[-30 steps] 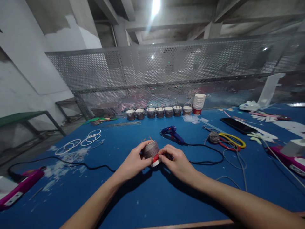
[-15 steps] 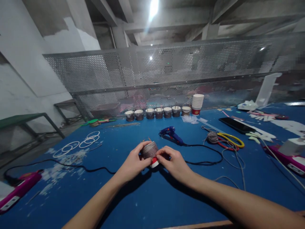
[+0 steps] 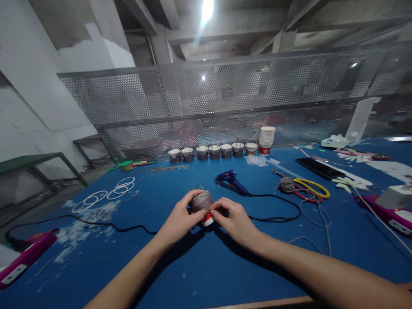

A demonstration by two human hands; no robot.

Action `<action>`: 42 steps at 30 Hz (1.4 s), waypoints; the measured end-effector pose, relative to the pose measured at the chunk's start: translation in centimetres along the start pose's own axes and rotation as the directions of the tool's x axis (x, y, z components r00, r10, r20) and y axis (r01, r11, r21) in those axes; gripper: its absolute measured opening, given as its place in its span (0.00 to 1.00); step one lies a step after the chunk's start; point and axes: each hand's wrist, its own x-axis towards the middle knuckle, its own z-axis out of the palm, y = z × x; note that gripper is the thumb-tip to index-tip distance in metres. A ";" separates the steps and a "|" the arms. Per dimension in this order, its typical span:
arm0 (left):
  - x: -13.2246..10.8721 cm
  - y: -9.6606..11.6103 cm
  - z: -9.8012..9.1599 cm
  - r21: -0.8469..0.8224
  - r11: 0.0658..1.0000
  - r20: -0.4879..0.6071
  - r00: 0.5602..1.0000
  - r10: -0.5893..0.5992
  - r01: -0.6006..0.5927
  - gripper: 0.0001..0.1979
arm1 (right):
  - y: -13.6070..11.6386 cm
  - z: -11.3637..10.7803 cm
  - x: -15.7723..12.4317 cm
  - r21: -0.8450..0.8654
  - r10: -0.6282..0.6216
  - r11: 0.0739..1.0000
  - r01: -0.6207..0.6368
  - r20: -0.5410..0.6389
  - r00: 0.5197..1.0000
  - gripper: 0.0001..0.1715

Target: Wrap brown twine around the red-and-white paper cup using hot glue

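A paper cup [image 3: 207, 219], red and white where bare, is tilted just above the blue table in front of me. Rows of grey cord [image 3: 202, 202] are wound around most of its side. My left hand [image 3: 182, 216] is closed around the cup from the left, thumb across the front. My right hand [image 3: 234, 218] pinches at the lower right edge of the winding, on the cord; the strand between its fingertips is hardly visible. Just beyond my hands lies a blue glue gun [image 3: 231, 181] with a black cable.
Several cord-wrapped cups [image 3: 215, 152] line the back, beside a stack of paper cups [image 3: 267, 139]. On the right are a cord ball [image 3: 286, 185], yellow and red rings [image 3: 310, 188] and a phone [image 3: 319, 168]. White rings [image 3: 120, 188] and a pink power strip [image 3: 28, 257] lie left.
The cup has turned very slightly in my left hand. Both hands keep nearly the same place and grip; the things on the table have not moved.
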 end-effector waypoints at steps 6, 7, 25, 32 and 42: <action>0.0 0.0 0.1 0.019 1.000 -0.005 1.000 0.022 -0.022 0.22 | 0.0 0.1 0.0 -0.010 -0.020 1.000 0.020 -0.006 1.000 0.07; 0.0 0.0 0.1 0.024 0.999 -0.008 1.000 0.029 -0.029 0.21 | 0.0 0.2 0.0 -0.013 -0.024 1.000 0.024 -0.007 1.000 0.07; -0.1 -0.5 0.8 0.055 0.992 -0.062 0.991 0.116 -0.113 0.21 | -0.2 0.5 -0.1 -0.030 -0.043 0.999 0.041 -0.068 0.997 0.06; -0.3 -0.4 0.9 0.080 0.991 -0.054 0.992 0.114 -0.109 0.22 | -0.3 0.5 0.0 -0.036 0.024 0.999 -0.027 -0.080 0.997 0.08; -0.3 -0.2 0.8 0.059 0.993 -0.036 0.994 0.103 -0.100 0.21 | -0.3 0.5 0.1 -0.020 0.049 0.999 -0.051 -0.073 0.996 0.08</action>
